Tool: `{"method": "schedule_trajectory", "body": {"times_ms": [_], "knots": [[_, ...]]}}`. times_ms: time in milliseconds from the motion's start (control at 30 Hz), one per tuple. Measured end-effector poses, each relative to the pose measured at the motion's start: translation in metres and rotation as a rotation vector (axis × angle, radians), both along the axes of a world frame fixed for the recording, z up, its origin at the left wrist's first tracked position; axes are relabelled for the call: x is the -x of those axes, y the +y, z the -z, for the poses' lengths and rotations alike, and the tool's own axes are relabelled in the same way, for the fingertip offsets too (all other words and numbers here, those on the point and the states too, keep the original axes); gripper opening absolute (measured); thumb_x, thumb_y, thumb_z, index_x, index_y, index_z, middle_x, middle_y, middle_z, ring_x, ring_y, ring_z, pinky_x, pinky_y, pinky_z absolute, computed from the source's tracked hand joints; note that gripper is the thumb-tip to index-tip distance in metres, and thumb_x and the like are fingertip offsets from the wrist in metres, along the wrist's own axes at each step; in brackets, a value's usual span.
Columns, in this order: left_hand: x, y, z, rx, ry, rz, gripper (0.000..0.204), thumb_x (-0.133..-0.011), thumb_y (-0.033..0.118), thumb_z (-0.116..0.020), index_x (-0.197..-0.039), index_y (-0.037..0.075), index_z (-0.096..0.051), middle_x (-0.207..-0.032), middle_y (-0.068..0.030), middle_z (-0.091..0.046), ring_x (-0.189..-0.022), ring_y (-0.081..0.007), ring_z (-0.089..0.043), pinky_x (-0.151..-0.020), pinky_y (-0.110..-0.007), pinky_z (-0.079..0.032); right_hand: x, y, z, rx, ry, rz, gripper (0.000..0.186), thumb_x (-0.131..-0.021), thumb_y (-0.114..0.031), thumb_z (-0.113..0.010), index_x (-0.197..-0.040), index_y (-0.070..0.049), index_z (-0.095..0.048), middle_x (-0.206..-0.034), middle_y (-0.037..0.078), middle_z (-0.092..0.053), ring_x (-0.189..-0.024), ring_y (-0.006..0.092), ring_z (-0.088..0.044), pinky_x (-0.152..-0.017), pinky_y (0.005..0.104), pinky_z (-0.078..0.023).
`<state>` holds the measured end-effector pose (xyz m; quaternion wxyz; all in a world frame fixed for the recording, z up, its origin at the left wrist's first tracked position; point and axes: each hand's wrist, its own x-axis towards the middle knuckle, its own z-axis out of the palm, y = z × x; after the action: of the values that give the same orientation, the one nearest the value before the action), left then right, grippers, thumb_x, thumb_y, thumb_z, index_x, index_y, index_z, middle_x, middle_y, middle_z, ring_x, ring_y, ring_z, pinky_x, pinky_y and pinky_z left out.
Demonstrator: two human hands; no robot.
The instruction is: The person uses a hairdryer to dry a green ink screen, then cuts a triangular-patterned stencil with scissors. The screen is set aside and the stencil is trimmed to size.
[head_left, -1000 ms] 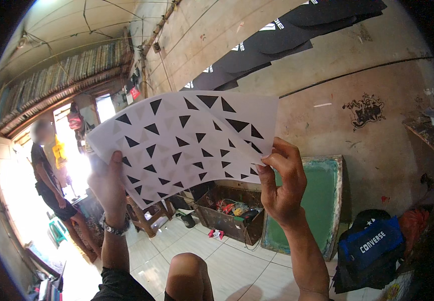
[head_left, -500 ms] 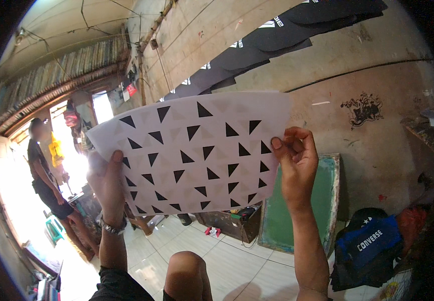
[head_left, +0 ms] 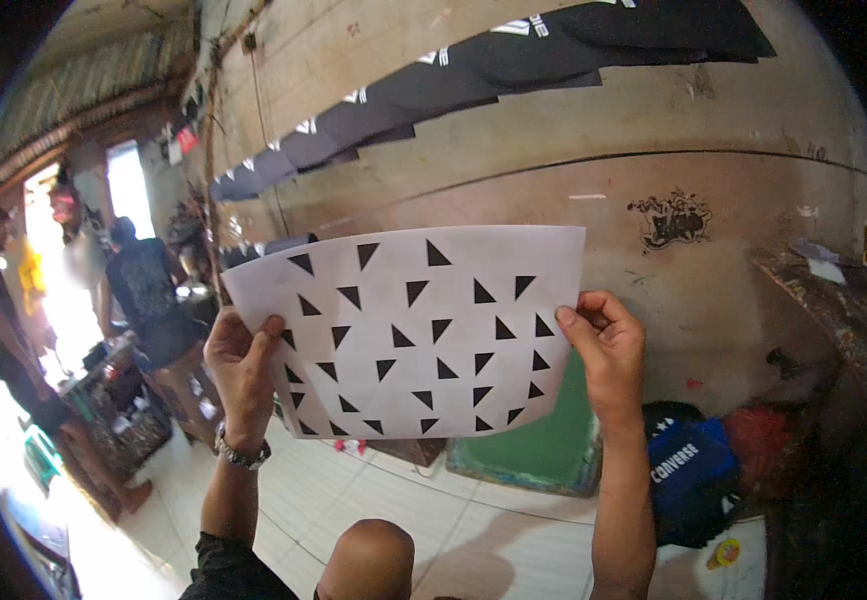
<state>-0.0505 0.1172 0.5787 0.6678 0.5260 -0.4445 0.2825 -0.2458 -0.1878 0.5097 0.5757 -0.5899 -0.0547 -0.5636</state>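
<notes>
- Holding a white sheet printed with black triangles (head_left: 418,335) at centre frame, upright before the camera; its left edge bows back.
- Left hand (head_left: 243,365) pinches the left edge, fingers together on the paper; right hand (head_left: 608,345) clamps the right edge.
- Risk, judged: thin paper held only at its edges may buckle or crease; a loose pinch drops it onto the tiled floor (head_left: 493,520).
- Green framed screen (head_left: 543,445) low behind; people (head_left: 148,290) at upper left, well apart.

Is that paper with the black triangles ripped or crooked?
No rips show. The white paper sheet printed with black triangles is held tilted, its left end lower, and bows slightly between the left hand and right hand. Its lower corners curve inward.
</notes>
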Motion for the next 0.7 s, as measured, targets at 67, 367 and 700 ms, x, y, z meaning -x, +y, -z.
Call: {"method": "schedule_trajectory", "body": {"times_ms": [67,367,700], "knots": [[-0.016,-0.017,0.018,-0.001,0.126,0.091,0.015,-0.091,0.008,-0.076,-0.098,0.002,-0.064,-0.092,-0.0016,-0.070,-0.082,-0.0068,-0.062,-0.079,-0.023,-0.049,0.007,-0.007,0.005,-0.022,0.086,-0.006,0.013,-0.092,-0.007,-0.071,-0.100,0.001,-0.065,-0.093,0.006,-0.070,-0.086,0.0106,-0.065,-0.079,0.0246,-0.051],[-0.041,-0.118,0.112,-0.271,0.485,0.420,0.018,-0.089,0.011,-0.078,-0.098,0.001,-0.065,-0.088,-0.0007,-0.070,-0.077,-0.0043,-0.060,-0.067,-0.021,-0.047,0.086,-0.023,0.042,-0.082,0.541,0.320,0.012,-0.093,-0.009,-0.069,-0.100,-0.001,-0.064,-0.090,0.004,-0.070,-0.081,0.0100,-0.065,-0.073,0.0245,-0.050],[-0.028,-0.236,0.315,-0.688,0.731,0.953,0.017,-0.091,0.005,-0.072,-0.104,-0.002,-0.064,-0.097,-0.0080,-0.073,-0.075,-0.0073,-0.066,-0.062,-0.021,-0.051,0.158,0.017,0.243,-0.586,0.743,0.572,0.013,-0.094,-0.014,-0.070,-0.095,-0.007,-0.060,-0.074,-0.006,-0.056,-0.070,0.0029,-0.048,-0.065,0.0209,-0.039]]}}
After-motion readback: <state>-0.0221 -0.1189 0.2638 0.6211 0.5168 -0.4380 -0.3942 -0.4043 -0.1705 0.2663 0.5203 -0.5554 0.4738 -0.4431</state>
